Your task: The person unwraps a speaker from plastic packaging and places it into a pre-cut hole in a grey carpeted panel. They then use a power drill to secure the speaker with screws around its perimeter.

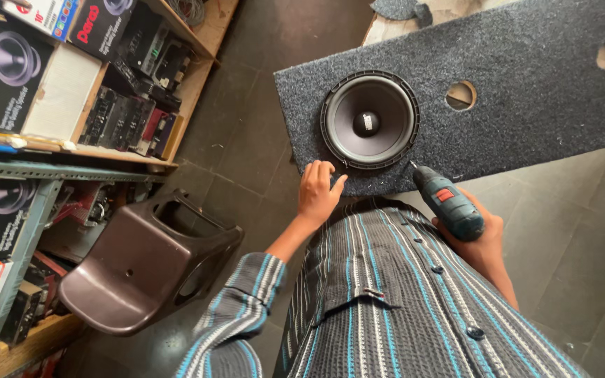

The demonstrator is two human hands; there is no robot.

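A round black speaker [370, 119] sits in a grey carpeted board [526, 84]. My left hand [318, 190] rests at the speaker's lower left rim, with fingers pinched close together there; whether it holds something small I cannot tell. My right hand [483, 241] grips a teal and black cordless drill [446, 201], whose bit points at the speaker's lower right rim. My striped shirt fills the bottom of the view.
The board has two round holes [461, 94] to the right of the speaker. A brown plastic chair [145, 262] stands at the left on the dark tiled floor. Shelves [71, 150] at the left hold speaker boxes and car stereo units.
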